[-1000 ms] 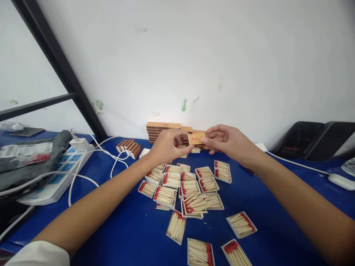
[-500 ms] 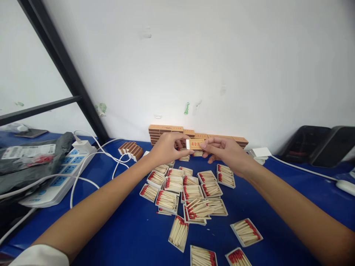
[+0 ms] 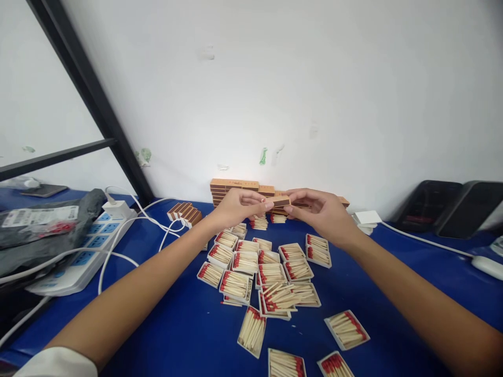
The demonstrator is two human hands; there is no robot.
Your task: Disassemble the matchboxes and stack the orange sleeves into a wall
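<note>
A matchbox (image 3: 280, 202) is held level between my two hands, its dark striking side facing me. My left hand (image 3: 239, 206) pinches its left end between thumb and fingers. At the opposite end, my right hand (image 3: 323, 213) grips it the same way. Stacked matchboxes (image 3: 234, 185) line the wall just behind, partly covered by my hands. Below on the blue table lie many open matchbox trays (image 3: 251, 331) filled with red-tipped matches, some overlapping. Loose matches (image 3: 280, 297) are heaped on one tray in the middle.
A small group of matchboxes (image 3: 184, 213) lies left of my left forearm, beside white cables. Farther left are a power strip (image 3: 88, 251) and a grey plastic parcel (image 3: 43, 220). Two dark phone-like devices (image 3: 428, 205) lean on the wall at right, near a white charger (image 3: 368, 217).
The matchbox has been tilted so that its dark side shows instead of its printed face. The white tray end that stuck out at the left is now hardly visible.
</note>
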